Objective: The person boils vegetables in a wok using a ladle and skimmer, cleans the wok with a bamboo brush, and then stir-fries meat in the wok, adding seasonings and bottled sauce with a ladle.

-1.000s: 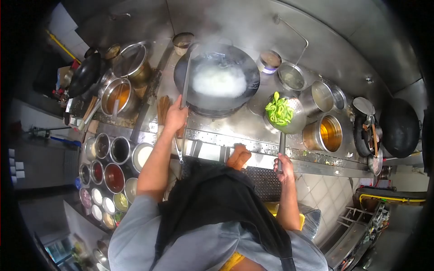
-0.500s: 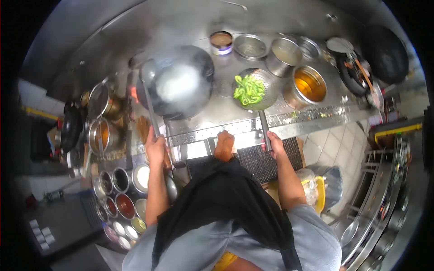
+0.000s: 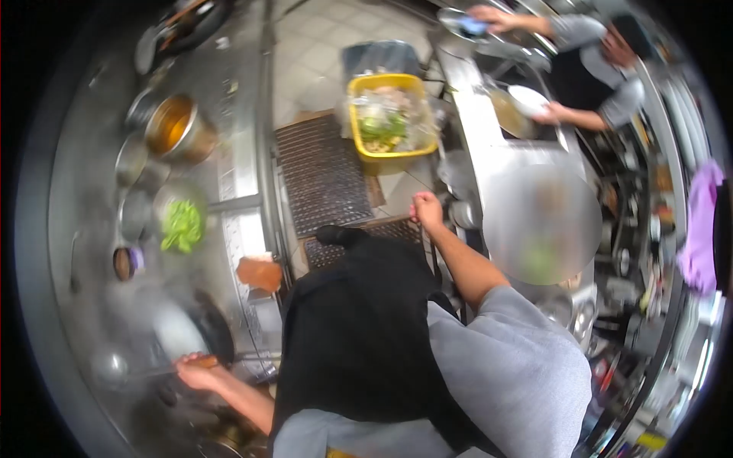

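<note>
A long steel range [image 3: 231,145] fills the left of the view, and a co-worker [image 3: 584,76] stands at the upper right, one hand on a white bowl. A dark mat [image 3: 321,172] covers part of the floor between, with a yellow bin [image 3: 397,155] near its far end. On the range sits a wok [image 3: 214,324], partly veiled by white steam. Farther up the range is the perforated strainer [image 3: 235,204], its long axis running nearly level across the view: the bowl lies toward the back, while the handle points right, over the front edge. What supports the bowl is hidden. A pot [image 3: 202,141] of amber liquid stands near it. The ladle [image 3: 112,368] lies almost level too, its blurred bowl pointing left, toward the back of the range. Bright green vegetables [image 3: 182,226] are heaped in the strainer. The left hand [image 3: 198,372], beside the wok, closes around the ladle's handle. The right hand [image 3: 426,209] is well apart, above the mat, fingers curled; whether they pinch anything cannot be told.
</note>
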Demonstrator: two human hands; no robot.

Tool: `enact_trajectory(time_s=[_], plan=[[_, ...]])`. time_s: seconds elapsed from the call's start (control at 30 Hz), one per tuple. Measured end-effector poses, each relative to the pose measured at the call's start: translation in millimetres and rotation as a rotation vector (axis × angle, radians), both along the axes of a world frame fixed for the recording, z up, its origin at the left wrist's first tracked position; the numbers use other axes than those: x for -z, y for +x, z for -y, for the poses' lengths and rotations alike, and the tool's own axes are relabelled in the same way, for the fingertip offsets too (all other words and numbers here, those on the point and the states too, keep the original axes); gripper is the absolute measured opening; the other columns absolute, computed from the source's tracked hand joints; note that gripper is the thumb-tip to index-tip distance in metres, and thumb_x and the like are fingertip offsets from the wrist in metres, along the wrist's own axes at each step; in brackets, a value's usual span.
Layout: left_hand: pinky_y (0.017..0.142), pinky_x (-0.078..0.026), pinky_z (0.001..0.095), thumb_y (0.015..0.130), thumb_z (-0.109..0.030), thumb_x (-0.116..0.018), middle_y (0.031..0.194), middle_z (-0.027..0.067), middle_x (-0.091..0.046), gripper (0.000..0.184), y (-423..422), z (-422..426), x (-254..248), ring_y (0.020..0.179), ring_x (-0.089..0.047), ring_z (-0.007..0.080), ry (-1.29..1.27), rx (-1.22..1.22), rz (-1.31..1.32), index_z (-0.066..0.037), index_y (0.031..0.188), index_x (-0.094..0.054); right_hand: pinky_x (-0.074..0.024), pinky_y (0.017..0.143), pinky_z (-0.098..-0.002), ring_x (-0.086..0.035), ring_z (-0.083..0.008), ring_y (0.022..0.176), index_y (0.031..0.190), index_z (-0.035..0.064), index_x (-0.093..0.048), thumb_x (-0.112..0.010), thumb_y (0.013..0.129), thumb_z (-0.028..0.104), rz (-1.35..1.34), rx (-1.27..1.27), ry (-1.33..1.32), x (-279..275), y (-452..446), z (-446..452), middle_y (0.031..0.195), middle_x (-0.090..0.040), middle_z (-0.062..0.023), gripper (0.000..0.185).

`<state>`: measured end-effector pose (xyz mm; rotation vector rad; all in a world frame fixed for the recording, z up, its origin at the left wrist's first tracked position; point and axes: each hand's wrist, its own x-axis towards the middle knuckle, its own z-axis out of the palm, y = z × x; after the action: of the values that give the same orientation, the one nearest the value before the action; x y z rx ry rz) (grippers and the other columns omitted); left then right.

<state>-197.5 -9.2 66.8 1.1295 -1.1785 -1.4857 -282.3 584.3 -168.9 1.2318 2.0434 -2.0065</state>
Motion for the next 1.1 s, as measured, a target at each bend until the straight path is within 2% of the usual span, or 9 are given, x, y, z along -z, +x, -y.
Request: enact_trajectory(time_s=[0.2, 0.4, 0.53, 0.57, 0.6, 0.7, 0.77, 1.0, 1.1], plan=[[0.056, -0.04, 0.0292, 0.094, -0.013, -0.056, 0.072, 0.0023, -0.049, 0.018, -45.6, 8.4, 3.0, 0.063, -0.047, 0.0151, 0.01, 0.212, -0.087, -0.008, 0.079, -0.047, -0.0485, 0.043, -0.0268, -0.059, -0.0128, 0.055, 0.108, 0.0092, -0.058, -0.055, 0.1, 0.028, -0.033, 0.78, 0.059, -23.1, 181.9, -115.6, 0.076, -0.061, -0.0024, 0.02], [0.055, -0.041, 0.0301, 0.092, -0.014, -0.059, 0.072, 0.0041, -0.051, 0.019, -65.2, 7.6, -4.4, 0.062, -0.047, 0.0167, 0.041, 0.246, -0.07, -0.007, 0.077, -0.05, -0.0517, 0.053, -0.0351, -0.06, -0.0229, 0.062, 0.111, 0.006, -0.057, -0.057, 0.095, 0.052, -0.241, 1.502, -0.108, -65.0, 244.7, -137.3, 0.09, -0.065, -0.0131, 0.049], [0.057, -0.041, 0.0332, 0.092, -0.019, -0.057, 0.068, 0.0002, -0.045, 0.021, -52.2, 44.4, 14.2, 0.059, -0.044, 0.0157, 0.042, 0.205, 0.074, -0.013, 0.075, -0.047, -0.0569, 0.084, -0.0479, -0.065, -0.0371, 0.102, 0.129, -0.0079, -0.049, -0.034, 0.103, 0.026, -0.262, 1.322, -0.074, 28.3, 322.1, -232.9, 0.128, -0.059, -0.0262, 0.045], [0.057, -0.042, 0.0337, 0.092, -0.02, -0.057, 0.07, 0.0006, -0.048, 0.018, -20.2, 118.2, 58.9, 0.06, -0.047, 0.0158, 0.137, 0.476, -0.101, -0.013, 0.078, -0.051, -0.0582, 0.087, -0.0463, -0.065, -0.039, 0.102, 0.136, -0.0084, -0.046, -0.032, 0.103, 0.024, -0.226, 1.343, -0.008, -47.1, 282.7, -178.0, 0.124, -0.06, -0.0256, 0.048], [0.057, -0.043, 0.0327, 0.093, -0.023, -0.059, 0.072, 0.0012, -0.051, 0.016, -22.2, 68.5, 34.9, 0.061, -0.05, 0.0162, 0.075, 0.19, -0.049, -0.01, 0.083, -0.056, -0.057, 0.091, -0.0495, -0.064, -0.0399, 0.106, 0.139, -0.0087, -0.044, -0.032, 0.102, 0.024, -0.245, 1.25, 0.015, 2.9, 307.1, -219.0, 0.125, -0.059, -0.0256, 0.05], [0.056, -0.049, 0.0304, 0.096, -0.02, -0.056, 0.079, 0.0016, -0.056, 0.019, 9.6, 48.1, 12.0, 0.061, -0.055, 0.0137, 0.077, 0.155, -0.092, -0.008, 0.11, -0.057, -0.0542, 0.05, -0.0301, -0.063, -0.021, 0.06, 0.112, -0.0054, -0.059, -0.054, 0.089, 0.016, 0.015, 0.836, 0.284, -64.4, 234.5, -154.5, 0.09, -0.067, -0.0147, 0.032], [0.048, -0.046, 0.0278, 0.095, -0.011, -0.053, 0.075, 0.002, -0.054, 0.029, 37.0, 46.3, 4.1, 0.053, -0.051, 0.0125, 0.033, 0.168, -0.112, -0.005, 0.123, -0.052, -0.0458, 0.044, -0.0267, -0.058, -0.0178, 0.055, 0.108, -0.003, -0.06, -0.053, 0.087, 0.013, -0.086, 0.6, 0.252, -80.3, 164.8, -112.4, 0.087, -0.066, -0.0116, 0.028], [0.044, -0.043, 0.0251, 0.092, -0.006, -0.051, 0.071, 0.0013, -0.052, 0.038, 130.9, 19.9, 2.7, 0.048, -0.049, 0.011, 0.119, 0.074, 0.098, -0.003, 0.13, -0.05, -0.0421, 0.045, -0.0253, -0.051, -0.0095, 0.056, 0.093, 0.0069, -0.056, -0.054, 0.092, 0.011, -0.535, -0.595, 0.284, -137.1, -132.2, 161.9, 0.076, -0.056, -0.0011, 0.004], [0.044, -0.043, 0.025, 0.09, -0.005, -0.051, 0.072, 0.001, -0.053, 0.039, 158.5, -5.9, 10.3, 0.048, -0.05, 0.0105, 0.163, 0.024, 0.129, -0.002, 0.129, -0.051, -0.0411, 0.047, -0.0231, -0.048, -0.0077, 0.057, 0.087, 0.0108, -0.051, -0.059, 0.092, 0.01, -0.736, -0.958, -0.078, -174.6, -200.5, 337.3, 0.072, -0.05, 0.003, 0.01]])
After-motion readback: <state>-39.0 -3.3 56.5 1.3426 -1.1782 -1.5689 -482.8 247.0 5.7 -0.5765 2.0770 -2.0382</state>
